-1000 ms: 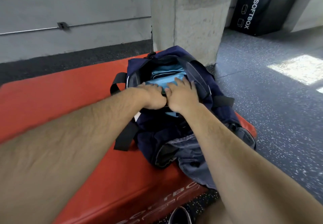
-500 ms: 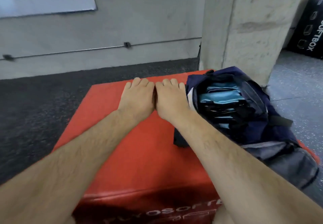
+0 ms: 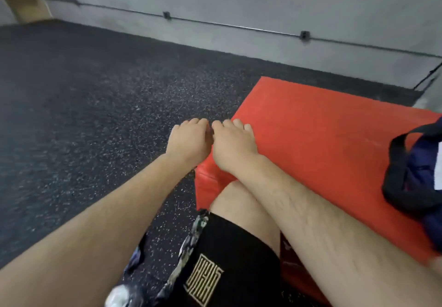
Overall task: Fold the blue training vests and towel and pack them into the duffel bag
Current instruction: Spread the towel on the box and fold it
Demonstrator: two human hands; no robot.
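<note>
- Plainly, two bare hands show, side by side with thumbs nearly touching and palms down: the left hand (image 3: pixel 189 140) and the right hand (image 3: pixel 233 145).
- Both hands are empty, fingers loose and pointing forward, gripping nothing.
- The left hand hangs over the floor (image 3: pixel 95 115), just past the corner of the one red box (image 3: pixel 323 127). The right hand is over that corner; whether it touches the box I cannot tell.
- One navy duffel bag (image 3: pixel 421 175) sits on the red box at the right edge of the view, well apart from both hands. It is cut off by the frame, so its inside is out of sight.
- One black strap loop (image 3: pixel 392 191) hangs from the bag's left side.
- One pair of black shorts (image 3: pixel 234 247) with one gold emblem (image 3: pixel 203 280) covers the thigh below the right forearm.
- One thin pipe (image 3: pixel 234 27) runs along the grey wall (image 3: pixel 239 0), held by three clamps.
</note>
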